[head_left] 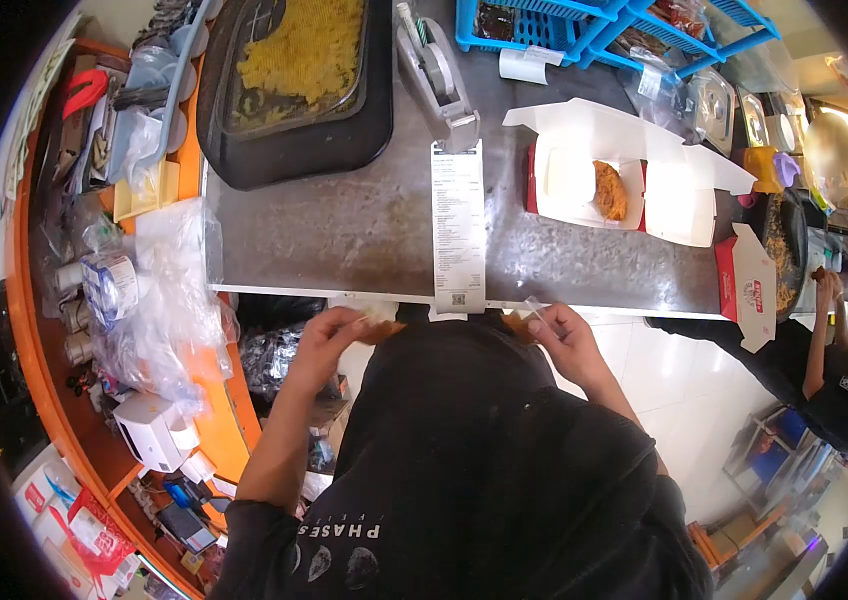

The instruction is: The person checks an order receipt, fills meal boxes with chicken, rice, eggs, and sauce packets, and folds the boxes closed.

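Observation:
My left hand [327,342] is closed, its fingers pinching a small brown flat piece [381,331] just off the counter's front edge. Opposite it, my right hand [568,342] pinches another brown piece [520,325], with a bit of clear plastic [536,309] at the fingertips. Whether both pieces belong to one thing is unclear against my dark clothes. Between and beyond my hands, a long printed receipt [458,228] lies on the metal counter [334,235], its end over the edge. To the right stands an open white and red box [679,195] holding a piece of fried food [609,191].
A tape dispenser [436,75] stands behind the receipt. Black trays [294,160] with yellow crumbs are at the back left, and blue baskets [584,40] at the back right. Plastic bags [169,300] hang over the orange shelf at left. Another person [834,380] works at far right.

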Tool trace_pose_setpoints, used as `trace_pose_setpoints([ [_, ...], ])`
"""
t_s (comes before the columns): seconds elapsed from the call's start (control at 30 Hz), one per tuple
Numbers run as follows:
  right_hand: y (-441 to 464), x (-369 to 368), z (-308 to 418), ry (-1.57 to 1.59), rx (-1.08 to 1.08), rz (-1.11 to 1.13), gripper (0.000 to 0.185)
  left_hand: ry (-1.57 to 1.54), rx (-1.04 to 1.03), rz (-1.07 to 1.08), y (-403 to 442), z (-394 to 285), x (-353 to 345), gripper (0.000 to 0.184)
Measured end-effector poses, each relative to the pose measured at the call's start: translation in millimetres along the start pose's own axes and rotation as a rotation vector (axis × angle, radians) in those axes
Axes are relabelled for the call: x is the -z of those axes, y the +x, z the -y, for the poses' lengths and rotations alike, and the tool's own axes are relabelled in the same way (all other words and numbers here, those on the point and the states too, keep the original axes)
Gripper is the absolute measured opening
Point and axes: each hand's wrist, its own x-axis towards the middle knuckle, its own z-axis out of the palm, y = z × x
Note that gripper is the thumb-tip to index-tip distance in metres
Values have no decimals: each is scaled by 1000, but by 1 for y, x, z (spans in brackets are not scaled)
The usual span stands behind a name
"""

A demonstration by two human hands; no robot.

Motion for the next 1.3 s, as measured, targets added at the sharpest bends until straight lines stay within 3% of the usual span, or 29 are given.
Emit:
trace_pose_setpoints([
  [0.03, -3, 3, -5, 69, -147, -14, 22, 0, -4, 3, -4, 13, 13, 18],
  [0.2, -8, 8, -27, 176, -133, -84, 14, 340, 119, 8, -21, 90, 46, 20],
  [0.27, -9, 12, -39, 181, -62, -140, 12, 321, 167, -48, -24, 139, 56, 23],
  [0.3, -10, 13, -45, 213, -78, -171, 12, 549, -44, -47, -24, 195, 74, 24],
  [0.37, -12, 15, -52, 264, -87, -217, 12, 637, -32, -120, -38, 242, 86, 24],
  [0.4, -13, 18, -51, 263, -73, -249, 12, 502, 196, -184, -45, 245, 86, 23],
  [0.47, -16, 25, -48, 379, -138, -254, 12, 917, -84, -39, -49, 293, 113, 29],
  [0.53, -18, 35, -41, 369, -108, -315, 12, 1407, -239, 58, -50, 324, 136, 35],
  [0.57, -19, 40, -44, 403, -100, -340, 12, 1415, -273, 69, -51, 325, 134, 35],
  [0.7, -22, 60, -59, 454, -13, -456, 13, 1008, 104, -201, -33, 312, 129, 28],
  [0.83, -44, 113, -46, 350, 72, -681, 30, 871, -75, 67, 8, 254, 131, 25],
  [0.97, -88, 221, -46, 41, 258, -1174, 61, 914, -188, 17, 34, 203, 101, 25],
  [1.0, -109, 247, -26, 27, 310, -1259, 68, 927, -98, 61, 31, 182, 84, 26],
  [1.07, -149, 287, 0, 7, 62, -1243, 71, 960, -30, 111, 41, 156, 67, 27],
  [1.1, -157, 308, -18, 23, 63, -1265, 71, 1035, -44, 143, 44, 165, 72, 28],
  [1.17, -167, 338, -57, -553, -119, -1075, 51, 1140, -53, 199, 46, 178, 75, 29],
  [1.2, -168, 339, -59, -541, -126, -1090, 51, 1156, -43, 216, 49, 178, 72, 29],
  [1.3, -138, 321, -43, -337, -109, -1080, 17, 1159, 13, 219, 50, 177, 62, 28],
])
